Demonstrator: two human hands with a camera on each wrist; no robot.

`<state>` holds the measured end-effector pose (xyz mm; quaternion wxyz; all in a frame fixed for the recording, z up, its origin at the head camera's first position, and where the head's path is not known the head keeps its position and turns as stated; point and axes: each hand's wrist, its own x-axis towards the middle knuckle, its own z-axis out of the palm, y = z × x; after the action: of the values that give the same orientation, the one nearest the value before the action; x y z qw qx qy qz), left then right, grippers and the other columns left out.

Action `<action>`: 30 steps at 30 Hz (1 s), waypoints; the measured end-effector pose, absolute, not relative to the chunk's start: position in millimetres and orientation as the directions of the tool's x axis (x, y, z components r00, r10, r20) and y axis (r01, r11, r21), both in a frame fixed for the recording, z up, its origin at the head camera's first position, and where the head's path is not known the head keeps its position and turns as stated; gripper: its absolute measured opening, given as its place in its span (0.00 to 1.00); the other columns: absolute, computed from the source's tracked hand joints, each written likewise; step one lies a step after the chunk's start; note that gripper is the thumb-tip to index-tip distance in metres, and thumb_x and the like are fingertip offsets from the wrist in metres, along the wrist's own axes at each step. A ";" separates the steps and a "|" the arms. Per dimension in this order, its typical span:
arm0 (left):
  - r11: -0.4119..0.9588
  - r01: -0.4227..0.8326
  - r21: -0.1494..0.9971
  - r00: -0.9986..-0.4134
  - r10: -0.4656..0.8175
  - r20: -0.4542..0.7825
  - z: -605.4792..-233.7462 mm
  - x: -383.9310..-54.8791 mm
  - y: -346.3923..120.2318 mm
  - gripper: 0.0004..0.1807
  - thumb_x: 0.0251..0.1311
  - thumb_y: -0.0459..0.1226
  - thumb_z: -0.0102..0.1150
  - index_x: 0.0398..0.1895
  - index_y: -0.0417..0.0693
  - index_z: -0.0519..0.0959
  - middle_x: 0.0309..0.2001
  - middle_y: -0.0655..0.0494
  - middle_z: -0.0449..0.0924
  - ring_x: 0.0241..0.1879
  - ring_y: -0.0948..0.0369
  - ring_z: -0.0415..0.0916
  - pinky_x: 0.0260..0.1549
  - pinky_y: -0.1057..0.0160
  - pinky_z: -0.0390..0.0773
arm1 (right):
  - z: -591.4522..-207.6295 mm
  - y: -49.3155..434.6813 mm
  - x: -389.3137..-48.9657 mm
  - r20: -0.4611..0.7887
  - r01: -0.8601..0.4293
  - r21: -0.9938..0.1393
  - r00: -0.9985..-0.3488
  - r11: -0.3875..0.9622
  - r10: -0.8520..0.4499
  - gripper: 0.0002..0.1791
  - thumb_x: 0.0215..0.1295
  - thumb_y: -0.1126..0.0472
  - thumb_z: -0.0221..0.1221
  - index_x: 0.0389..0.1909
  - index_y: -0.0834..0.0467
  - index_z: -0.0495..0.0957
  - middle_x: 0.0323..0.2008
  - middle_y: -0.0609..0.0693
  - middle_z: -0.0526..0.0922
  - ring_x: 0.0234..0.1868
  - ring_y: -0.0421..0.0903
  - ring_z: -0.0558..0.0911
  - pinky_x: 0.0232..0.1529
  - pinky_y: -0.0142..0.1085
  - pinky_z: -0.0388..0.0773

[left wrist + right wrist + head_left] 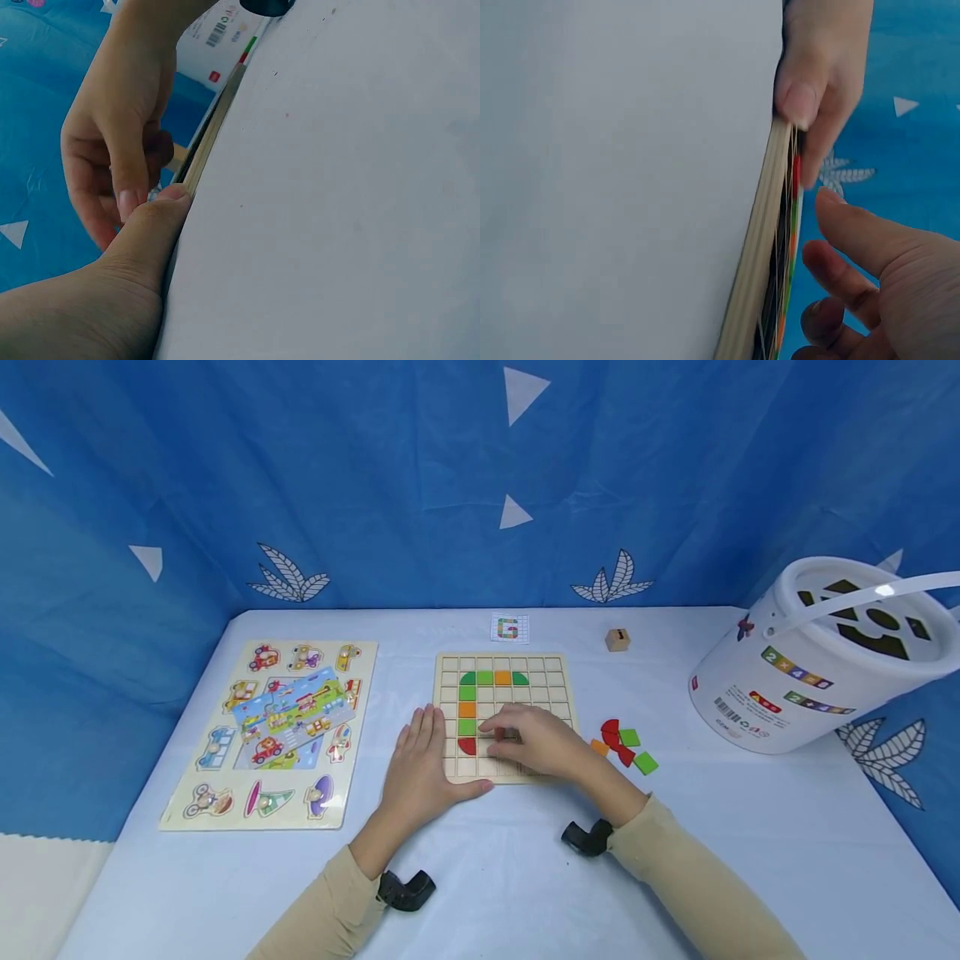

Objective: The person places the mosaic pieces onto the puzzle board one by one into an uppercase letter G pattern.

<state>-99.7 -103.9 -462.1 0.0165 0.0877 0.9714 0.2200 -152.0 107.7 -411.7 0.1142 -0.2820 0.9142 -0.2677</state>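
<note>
1. Cream puzzle board (225, 823) lies far left, bright picture cards (296, 714) overlapping on it.
2. Left hand (423, 756): fingers straight along the left side of the grid board (486, 695), thumb spread to its near edge — seemingly bracing, not gripping.
3. Wooden and flat on mid-table, the grid board looks stiff and light, apt to slide if knocked; steady it by the rim.
4. Set-in tiles (467, 710) in green, orange and red look thin, hard and smooth, best pinched by opposite edges.
5. Right hand (536, 739): over the board, just right of the red tile (467, 746), fingers bent, thumb apart from them — no tile shows between.
6. Loose tiles (626, 756) lie bunched beyond the board's right edge; a fingernail under one should lift it.
7. White bucket (738, 693) stands farthest right.
</note>
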 end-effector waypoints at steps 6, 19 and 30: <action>0.884 0.151 0.442 -0.986 0.169 -0.003 -461.3 -99.0 -103.6 0.72 0.42 0.75 0.61 0.79 0.37 0.45 0.80 0.44 0.41 0.81 0.48 0.35 0.78 0.46 0.42 | -404.2 152.0 -150.6 -0.080 -0.358 -0.556 -0.876 0.751 -0.476 0.19 0.62 0.52 0.68 0.55 0.47 0.83 0.38 0.40 0.80 0.36 0.41 0.75 0.39 0.34 0.76; 0.886 0.155 0.437 -0.986 0.165 0.014 -462.6 -99.0 -103.7 0.73 0.41 0.75 0.62 0.79 0.38 0.45 0.81 0.44 0.41 0.81 0.48 0.36 0.78 0.47 0.42 | -405.3 266.0 -143.4 -0.128 -0.193 -0.497 -0.948 0.846 -0.292 0.24 0.62 0.59 0.67 0.61 0.52 0.79 0.46 0.52 0.82 0.39 0.47 0.74 0.33 0.30 0.78; 0.886 0.150 0.439 -0.985 0.171 -0.008 -461.6 -99.7 -103.1 0.72 0.42 0.75 0.61 0.79 0.38 0.44 0.81 0.44 0.39 0.81 0.49 0.34 0.78 0.47 0.41 | -413.5 283.2 -140.1 -0.150 -0.175 -0.511 -0.946 0.841 -0.288 0.17 0.62 0.61 0.67 0.52 0.53 0.83 0.49 0.54 0.81 0.49 0.50 0.76 0.44 0.38 0.82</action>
<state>-99.7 -103.1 -461.6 0.0231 0.0825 0.9708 0.2240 -140.1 283.2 -413.5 0.1111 -0.1215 0.9531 -0.2540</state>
